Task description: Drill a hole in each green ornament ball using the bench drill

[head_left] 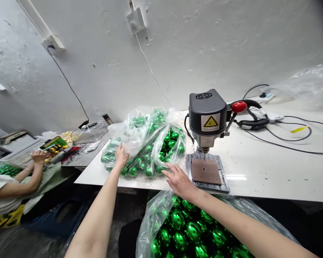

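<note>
A clear plastic bag (136,141) full of shiny green balls lies on the white table. My left hand (121,156) rests against the left side of this bag, its fingers loosely stretched over the plastic. At the bag's open mouth, where green balls (171,143) show, my right hand (179,180) hovers by the lower edge with its fingers spread and nothing in them. Below the table edge, under my right forearm, a second, larger clear bag (145,236) holds many more green balls (192,229).
A small bench drill press (207,118) with a red-knobbed lever (239,106) stands right of the bag, a brown plate (206,171) on its base. Black cables (288,144) and a headband-like device (251,120) lie farther right. At left, a co-worker's hand (39,157) works at another table.
</note>
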